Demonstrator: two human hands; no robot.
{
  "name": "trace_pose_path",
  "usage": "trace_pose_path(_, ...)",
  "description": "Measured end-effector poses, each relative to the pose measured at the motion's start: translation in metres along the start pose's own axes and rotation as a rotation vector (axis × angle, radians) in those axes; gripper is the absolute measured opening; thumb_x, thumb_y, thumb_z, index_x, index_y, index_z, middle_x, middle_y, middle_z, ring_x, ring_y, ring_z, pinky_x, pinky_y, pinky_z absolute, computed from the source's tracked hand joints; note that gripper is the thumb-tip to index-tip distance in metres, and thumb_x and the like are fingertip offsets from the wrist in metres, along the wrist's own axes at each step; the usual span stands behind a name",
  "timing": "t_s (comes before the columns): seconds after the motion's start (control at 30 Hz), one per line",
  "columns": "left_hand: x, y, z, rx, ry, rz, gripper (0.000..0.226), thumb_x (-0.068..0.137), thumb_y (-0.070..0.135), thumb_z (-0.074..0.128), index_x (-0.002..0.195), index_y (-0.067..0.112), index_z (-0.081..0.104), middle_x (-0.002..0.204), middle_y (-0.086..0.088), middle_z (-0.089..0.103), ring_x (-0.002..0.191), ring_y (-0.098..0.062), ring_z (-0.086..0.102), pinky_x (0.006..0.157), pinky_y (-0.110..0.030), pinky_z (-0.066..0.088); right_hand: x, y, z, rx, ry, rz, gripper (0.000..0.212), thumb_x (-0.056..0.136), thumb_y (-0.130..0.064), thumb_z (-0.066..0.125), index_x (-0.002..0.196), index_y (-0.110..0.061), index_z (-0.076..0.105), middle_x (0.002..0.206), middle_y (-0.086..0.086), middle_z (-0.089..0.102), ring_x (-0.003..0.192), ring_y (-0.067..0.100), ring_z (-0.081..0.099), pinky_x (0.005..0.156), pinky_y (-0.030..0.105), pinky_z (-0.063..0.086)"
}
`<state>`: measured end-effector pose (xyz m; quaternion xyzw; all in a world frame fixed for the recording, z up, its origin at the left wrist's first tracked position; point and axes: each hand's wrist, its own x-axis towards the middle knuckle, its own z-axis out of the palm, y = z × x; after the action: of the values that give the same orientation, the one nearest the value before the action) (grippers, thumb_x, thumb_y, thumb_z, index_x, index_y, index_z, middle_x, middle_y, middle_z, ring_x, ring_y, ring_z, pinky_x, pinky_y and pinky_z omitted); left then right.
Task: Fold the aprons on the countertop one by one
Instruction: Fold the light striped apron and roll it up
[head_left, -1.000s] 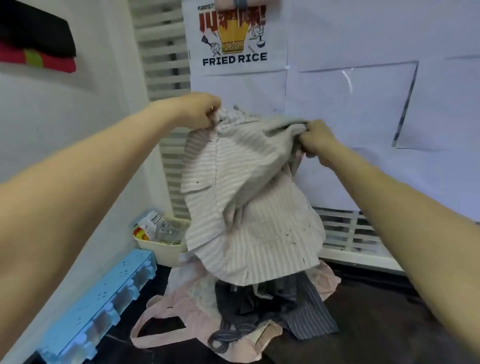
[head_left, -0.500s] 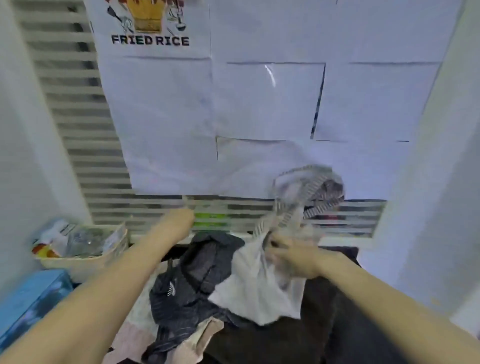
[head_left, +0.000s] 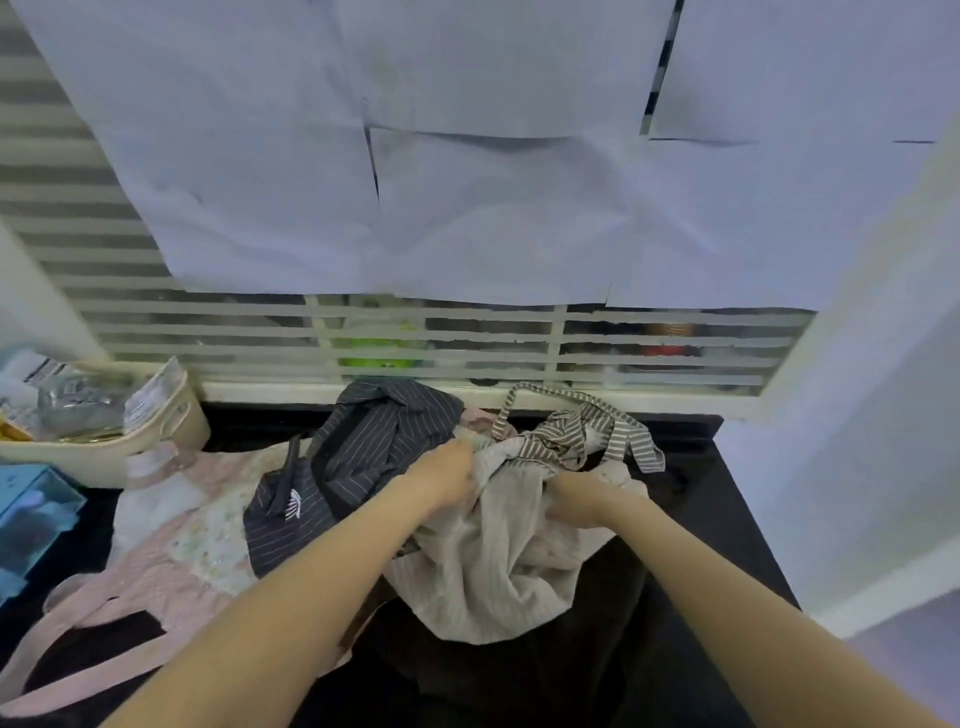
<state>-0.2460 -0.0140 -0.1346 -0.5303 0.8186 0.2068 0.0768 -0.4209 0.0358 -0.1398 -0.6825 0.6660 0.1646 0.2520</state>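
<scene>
Nearest the camera, two bare forearms reach forward over the dark counter (head_left: 691, 525). A beige striped apron (head_left: 498, 561) lies bunched on the counter's right half, its lower edge toward the viewer. It is not yet spread flat.

The left hand (head_left: 441, 475) has its fingers curled into the cloth at the apron's upper left. The right hand (head_left: 576, 499) grips a gathered fold at the upper right. Both holds sit near the bib end, which suggests that the hands are seeking the top corners so the piece can be pulled out square before folding.

Just beyond the hands, the apron's brown-and-white striped straps (head_left: 582, 431) lie in a loose tangle, one loop standing up toward the wall. They will probably need tucking in, or they may snag the fold.

To the left, touching the beige piece, a dark pinstriped apron (head_left: 358, 457) lies crumpled on top of a pink floral apron (head_left: 176, 540), whose pink strap trails to the counter's near left edge. Both await their turn, and no folded apron is visible, so the task appears to be at an early stage.

At far left stand a cream basket (head_left: 156, 441) of packets and part of a blue plastic item (head_left: 31, 514), kept apart from the working area. Behind everything runs a slatted window (head_left: 467, 343), its upper part covered with white paper sheets (head_left: 467, 156).
</scene>
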Motion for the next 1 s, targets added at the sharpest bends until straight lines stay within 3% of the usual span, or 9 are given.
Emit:
trace_pose_path(0.13,0.045,0.021,0.013,0.113,0.099,0.073,0.047,0.094,0.004,0.04,0.14,0.007,0.03,0.14,-0.015,0.038,0.12,-0.035,0.047,0.088,-0.043,0.043,0.015,0.015,0.003,0.104,0.011,0.023,0.032,0.099,-0.017,0.037,0.067,-0.016,0.044,0.081,0.005,0.052,0.068,0.016,0.043,0.059,0.025,0.032)
trace_pose_path(0.2,0.067,0.034,0.019,0.083,0.108,0.107,0.054,0.093,0.003,0.041,0.144,0.01,0.026,0.146,-0.012,0.033,0.124,-0.032,0.045,0.091,-0.041,0.042,0.018,0.032,-0.005,0.191,0.027,0.026,0.022,0.098,-0.017,0.039,0.1,-0.007,0.059,0.115,0.011,0.057,0.094,0.025,0.054,0.073,0.029,0.042)
trace_pose_path(0.33,0.098,0.059,0.042,0.03,-0.03,0.046,0.06,0.094,0.007,0.041,0.149,0.014,0.018,0.147,-0.013,0.034,0.124,-0.034,0.047,0.096,-0.041,0.04,0.018,0.07,-0.015,0.324,0.015,0.052,0.042,0.098,-0.012,0.04,0.14,-0.005,0.039,0.142,0.014,0.043,0.126,0.03,0.044,0.1,0.035,0.04)
trace_pose_path(0.5,0.102,0.051,0.032,0.293,-0.165,-0.078,0.033,0.096,0.004,0.038,0.126,0.001,0.05,0.128,-0.015,0.055,0.113,-0.029,0.056,0.092,-0.037,0.046,0.026,0.087,-0.008,0.55,-0.03,0.107,0.041,0.098,-0.011,0.042,0.137,0.0,0.037,0.128,0.02,0.052,0.089,0.029,0.064,0.066,0.03,0.054)
trace_pose_path(0.63,0.069,0.053,-0.05,-0.565,-0.209,-0.053,0.025,0.099,0.007,0.039,0.084,0.012,0.058,0.081,-0.004,0.055,0.06,-0.009,0.057,0.051,-0.015,0.048,0.034,0.068,-0.026,0.467,0.111,0.079,0.052,0.093,-0.027,0.057,0.137,-0.003,0.043,0.134,0.021,0.049,0.113,0.031,0.056,0.092,0.038,0.047)
trace_pose_path(0.73,0.025,0.06,-0.122,-0.833,-0.169,0.114,0.021,0.101,0.01,0.039,0.092,0.016,0.057,0.085,0.003,0.062,0.064,-0.002,0.062,0.056,-0.015,0.051,0.033,0.049,-0.042,0.486,0.208,-0.017,0.085,0.084,-0.035,0.069,0.15,-0.026,0.017,0.153,0.016,0.008,0.139,0.035,0.023,0.11,0.04,0.03)
trace_pose_path(0.8,-0.007,0.063,-0.156,-0.942,-0.154,0.188,0.015,0.101,0.01,0.039,0.099,0.013,0.054,0.095,-0.003,0.059,0.063,-0.008,0.067,0.052,-0.015,0.052,0.029,0.028,-0.058,0.464,0.298,-0.127,0.09,0.081,-0.036,0.071,0.151,-0.029,0.014,0.154,0.014,0.004,0.142,0.035,0.013,0.114,0.043,0.025)
trace_pose_path(0.9,-0.047,0.056,-0.192,-1.094,-0.159,0.197,0.014,0.1,0.009,0.039,0.105,0.008,0.052,0.089,-0.007,0.063,0.052,-0.013,0.067,0.043,-0.016,0.051,0.01,-0.003,-0.089,0.474,0.378,-0.258,0.071,0.084,-0.024,0.069,0.144,-0.013,0.033,0.146,0.01,0.036,0.133,0.028,0.037,0.1,0.031,0.038)
trace_pose_path(1.0,-0.077,0.033,-0.213,-1.183,0.065,0.106,0.019,0.1,0.007,0.035,0.091,0.001,0.05,0.063,-0.012,0.068,0.053,-0.019,0.069,0.048,-0.019,0.054,-0.023,-0.02,-0.105,0.391,0.352,-0.319,0.031,0.084,-0.035,0.067,0.106,-0.014,0.062,0.103,0.005,0.064,0.095,0.022,0.059,0.074,0.03,0.046)
